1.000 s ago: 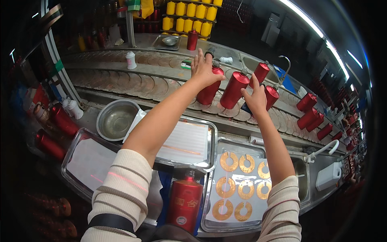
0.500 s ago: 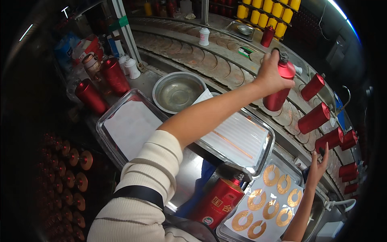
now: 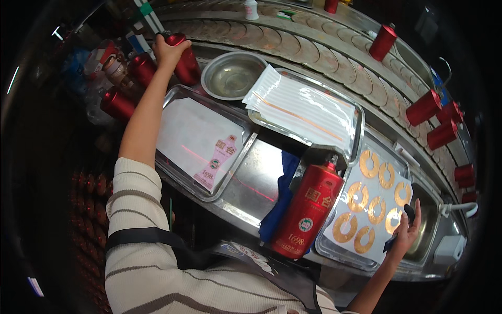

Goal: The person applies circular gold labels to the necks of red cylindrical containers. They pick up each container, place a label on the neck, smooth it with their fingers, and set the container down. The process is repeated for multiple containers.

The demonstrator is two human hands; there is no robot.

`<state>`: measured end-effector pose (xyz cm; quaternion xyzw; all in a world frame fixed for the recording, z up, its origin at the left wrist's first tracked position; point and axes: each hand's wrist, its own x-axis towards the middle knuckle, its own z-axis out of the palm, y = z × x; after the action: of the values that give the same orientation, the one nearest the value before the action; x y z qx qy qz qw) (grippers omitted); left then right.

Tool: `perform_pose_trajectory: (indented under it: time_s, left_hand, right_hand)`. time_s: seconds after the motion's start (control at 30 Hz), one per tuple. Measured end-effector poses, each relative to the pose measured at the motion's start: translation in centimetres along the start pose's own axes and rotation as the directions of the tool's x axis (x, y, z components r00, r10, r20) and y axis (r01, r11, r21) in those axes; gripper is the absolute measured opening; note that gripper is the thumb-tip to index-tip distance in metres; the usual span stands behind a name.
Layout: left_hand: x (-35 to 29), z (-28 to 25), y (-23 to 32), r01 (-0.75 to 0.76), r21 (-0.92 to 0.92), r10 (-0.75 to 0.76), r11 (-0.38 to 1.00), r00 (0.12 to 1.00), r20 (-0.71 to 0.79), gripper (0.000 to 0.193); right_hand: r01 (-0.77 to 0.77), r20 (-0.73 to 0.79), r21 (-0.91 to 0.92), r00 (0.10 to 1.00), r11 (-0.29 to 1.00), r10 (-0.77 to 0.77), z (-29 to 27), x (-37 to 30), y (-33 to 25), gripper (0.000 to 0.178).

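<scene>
My left hand [image 3: 168, 52] is closed round the upper part of a plain red bottle [image 3: 187, 65], beside the steel bowl [image 3: 234, 96] and behind the left tray [image 3: 172, 94]. More red bottles [image 3: 118, 103] stand to its left. My right hand [image 3: 405, 236] is open, fingers apart, over the right edge of a white sheet bearing several gold ring-shaped labels [image 3: 376, 210]. Something black covers one of its fingertips. Between my arms a large printed red bottle [image 3: 308, 208] leans in a holder beside a blue cloth [image 3: 282, 196].
A curved conveyor of overlapping plates [image 3: 293, 44] runs along the back, with red bottles [image 3: 424, 108] at right. A tray holds striped film sheets [image 3: 303, 107]. The left tray's white sheet carries a pink printed label [image 3: 215, 162]. A sink [image 3: 426, 235] is at far right.
My left hand has carried the red bottle from above the conveyor to the back left, beside the bowl. The view has shifted, and my right hand is now beside the gold labels.
</scene>
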<state>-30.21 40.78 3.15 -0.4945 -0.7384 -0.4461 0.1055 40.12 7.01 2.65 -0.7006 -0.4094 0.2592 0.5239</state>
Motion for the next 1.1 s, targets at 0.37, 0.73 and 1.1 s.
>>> perform_pose_trajectory:
  time_s: [0.37,0.73,1.1]
  left_hand:
    - [-2.8,-3.4,3.1,0.009,0.201,-0.011,0.98,1.0,0.011,0.108]
    - [-37.0,-15.2,21.1,0.689,-0.476,0.478,0.546,0.209,0.853,0.097]
    - [-38.6,-16.1,21.5,0.4,-0.673,0.482,0.622,0.482,0.732,0.099]
  right_hand:
    - [-0.079,0.317,0.068,0.947,0.995,0.054,8.7,-10.5,-7.2,0.058]
    - [0.016,0.391,0.002,0.92,1.0,-0.016,16.7,-6.3,-7.8,0.048]
    - [-0.031,0.357,0.215,0.933,0.976,-0.049,16.6,-6.8,-7.3,0.043]
